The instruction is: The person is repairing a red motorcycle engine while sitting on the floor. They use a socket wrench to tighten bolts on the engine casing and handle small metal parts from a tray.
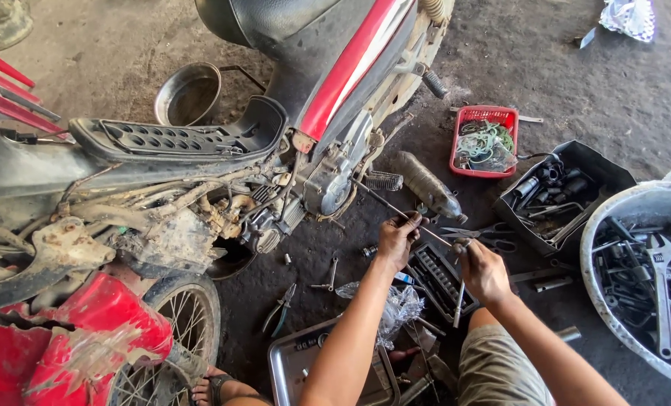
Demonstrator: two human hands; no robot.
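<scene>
Both hands [397,239] [483,271] grip tools beside motorcycle [275,150].

Both hands [440,256] grip a long rod [395,210] beside a motorcycle [275,135].

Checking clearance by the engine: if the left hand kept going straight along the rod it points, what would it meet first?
Probably the engine side cover: the left hand grips a long thin rod aimed up-left at it. Depth is unclear.

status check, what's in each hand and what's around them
Left hand gripping long thin rod angled toward motorcycle engine. Right hand holds small tool. Socket tray below hands.
</scene>
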